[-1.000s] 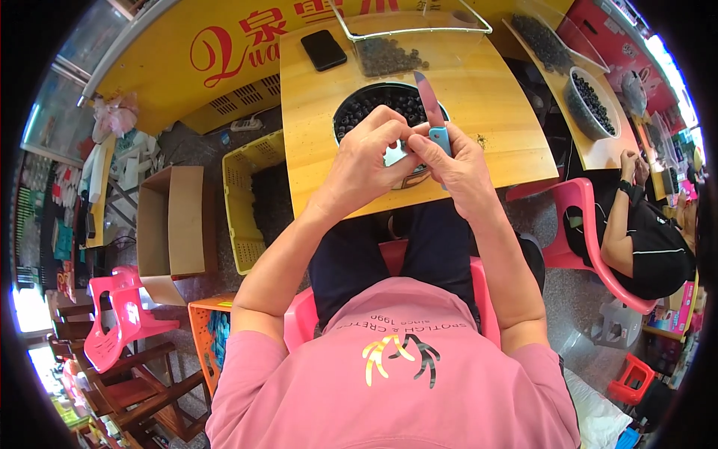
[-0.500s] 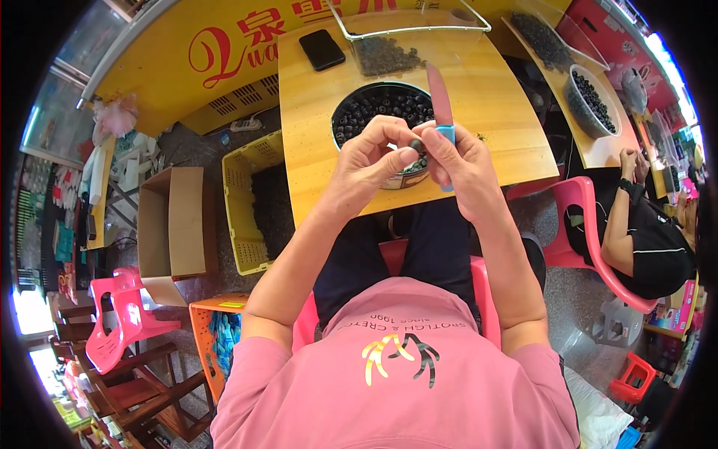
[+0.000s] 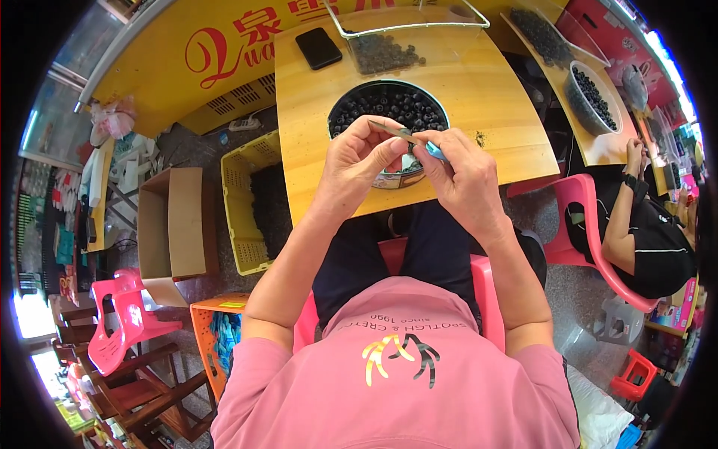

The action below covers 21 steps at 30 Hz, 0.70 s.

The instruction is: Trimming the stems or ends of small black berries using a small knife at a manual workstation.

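My left hand [image 3: 357, 159] is closed in a pinch on a small dark round piece, mostly hidden by the fingers and too small to name surely. In my right hand [image 3: 467, 173] is a knife with a blue handle [image 3: 435, 152]. Its narrow-looking blade [image 3: 390, 130] lies flat across toward the left fingertips, against or very close to the pinched piece. Both hands are over the near rim of a round basin [image 3: 447, 114]. Many dark round pieces [image 3: 393, 106] like it fill the basin, which stands on the wooden table [image 3: 501, 112].
Behind the basin stands a clear bin [image 3: 419, 28] with more dark pieces. A black phone [image 3: 318, 49] lies at the far left. Left of the table are a yellow crate [image 3: 243, 224] and a cardboard box [image 3: 187, 221]. A co-worker [image 3: 636, 224] sits right, near a bowl [image 3: 580, 105].
The knife blade, upright before, has swung down to the left and now lies across toward the left fingertips. My right hand has turned over with it; the left hand keeps its pinch.
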Tool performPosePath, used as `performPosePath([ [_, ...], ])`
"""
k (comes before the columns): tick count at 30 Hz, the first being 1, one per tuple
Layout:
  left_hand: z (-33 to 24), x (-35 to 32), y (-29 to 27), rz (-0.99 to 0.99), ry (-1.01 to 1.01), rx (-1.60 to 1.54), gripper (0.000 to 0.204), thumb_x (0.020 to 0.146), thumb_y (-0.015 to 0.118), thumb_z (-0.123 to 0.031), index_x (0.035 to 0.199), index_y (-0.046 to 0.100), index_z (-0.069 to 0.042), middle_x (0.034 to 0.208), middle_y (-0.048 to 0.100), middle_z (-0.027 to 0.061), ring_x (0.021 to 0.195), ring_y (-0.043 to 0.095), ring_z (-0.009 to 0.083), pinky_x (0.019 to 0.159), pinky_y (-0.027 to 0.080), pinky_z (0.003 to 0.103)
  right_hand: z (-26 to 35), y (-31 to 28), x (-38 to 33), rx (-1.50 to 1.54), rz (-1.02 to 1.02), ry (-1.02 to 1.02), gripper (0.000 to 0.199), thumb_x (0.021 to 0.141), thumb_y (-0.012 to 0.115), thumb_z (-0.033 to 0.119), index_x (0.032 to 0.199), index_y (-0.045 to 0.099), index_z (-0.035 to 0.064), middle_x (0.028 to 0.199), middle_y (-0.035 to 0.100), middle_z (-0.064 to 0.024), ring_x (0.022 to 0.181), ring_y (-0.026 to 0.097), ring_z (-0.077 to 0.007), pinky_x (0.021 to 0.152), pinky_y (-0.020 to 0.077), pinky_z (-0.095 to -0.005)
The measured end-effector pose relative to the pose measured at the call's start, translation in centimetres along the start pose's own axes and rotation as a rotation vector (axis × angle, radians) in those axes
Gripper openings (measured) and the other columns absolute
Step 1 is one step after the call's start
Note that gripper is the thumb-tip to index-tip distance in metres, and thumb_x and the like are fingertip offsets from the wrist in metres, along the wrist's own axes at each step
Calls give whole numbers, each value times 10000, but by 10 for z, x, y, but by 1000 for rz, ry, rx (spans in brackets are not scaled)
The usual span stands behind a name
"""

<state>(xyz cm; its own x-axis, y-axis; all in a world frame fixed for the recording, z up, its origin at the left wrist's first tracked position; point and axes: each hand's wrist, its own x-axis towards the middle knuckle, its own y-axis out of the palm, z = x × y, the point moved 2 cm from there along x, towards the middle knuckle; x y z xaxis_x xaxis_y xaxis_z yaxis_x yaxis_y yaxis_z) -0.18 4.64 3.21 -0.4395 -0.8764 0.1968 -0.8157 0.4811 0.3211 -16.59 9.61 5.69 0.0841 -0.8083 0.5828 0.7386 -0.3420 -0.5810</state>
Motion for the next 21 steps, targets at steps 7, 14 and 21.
performPosePath([
  [7,-2,1,-2,-16,-18,17,169,914,660,-98,1048,597,-17,850,637,14,735,571,61,659,472,207,-1,-1,1,-85,-16,-50,168,861,678,100,1012,662,30,811,624,-107,583,580,-212,519,444,-313],
  [14,-2,0,-1,-43,-20,43,199,901,665,-71,1076,590,-16,833,640,47,726,570,99,663,462,237,-5,0,1,-127,-2,-63,181,849,680,86,1023,665,35,837,646,-110,648,620,-242,555,475,-322],
  [21,-2,-2,-2,-66,-45,86,199,897,668,-66,1071,593,-9,802,639,47,708,567,99,655,459,234,-7,1,1,-177,5,-66,189,846,679,84,1030,668,40,850,655,-115,712,647,-270,595,496,-348],
])
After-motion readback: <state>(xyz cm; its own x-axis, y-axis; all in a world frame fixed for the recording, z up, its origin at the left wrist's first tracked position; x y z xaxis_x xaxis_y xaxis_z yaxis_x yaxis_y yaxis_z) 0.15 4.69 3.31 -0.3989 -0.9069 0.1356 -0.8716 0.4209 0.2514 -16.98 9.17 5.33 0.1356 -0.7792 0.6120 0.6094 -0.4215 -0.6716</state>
